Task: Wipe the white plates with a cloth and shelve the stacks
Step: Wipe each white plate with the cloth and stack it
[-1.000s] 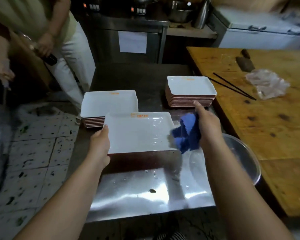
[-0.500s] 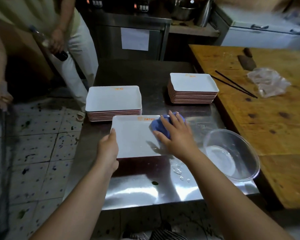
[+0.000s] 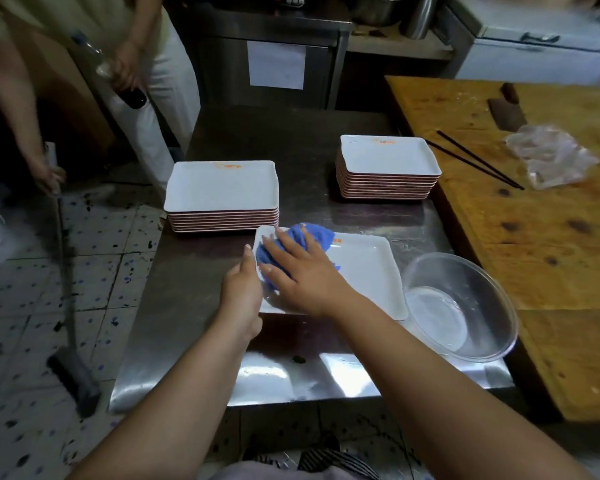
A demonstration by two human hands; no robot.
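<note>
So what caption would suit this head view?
Right hand presses a blue cloth across a white plate that the left hand steadies, two plate stacks behind.

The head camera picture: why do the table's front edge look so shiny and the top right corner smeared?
Head view: bright glare patches sit on the wet steel table near its front edge, reflecting overhead light; the white cabinet at top right is motion-blurred; the wide lens bends straight edges near the borders; the hands and the blue cloth stay fairly sharp.

Steel table [image 3: 291, 140], speckled tile floor [image 3: 25, 306], wooden counter [image 3: 551, 237], dim light.
</note>
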